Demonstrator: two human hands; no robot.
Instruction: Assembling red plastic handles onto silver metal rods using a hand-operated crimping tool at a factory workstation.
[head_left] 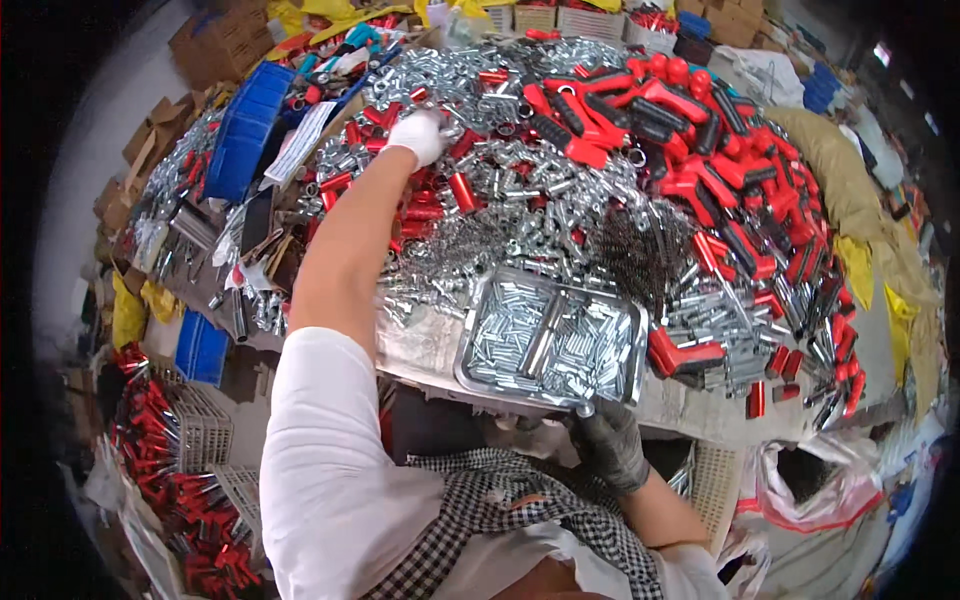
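My left hand (418, 138), in a white glove, reaches far out into the heap at the left. Its fingers are among red metal sleeves (463, 192) and shiny silver fittings (530, 165), too blurred to show whether they grip one. Close to my body, my right hand (612, 448) wears a dark grey glove and is closed around a silver metal part (585, 409), of which only the tip shows. Just beyond that hand lies a metal tray (640, 365), split into two sections of small silver pins (508, 325). A silver tube (543, 335) rests along its middle.
Red-and-black tool handles (690, 120) are piled at the right, with dark springs (635, 250) beside them. Blue bins (245, 130) stand at the left. Below the table are red-handled pieces (165, 460), plastic crates (205, 425) and an open white sack (815, 480).
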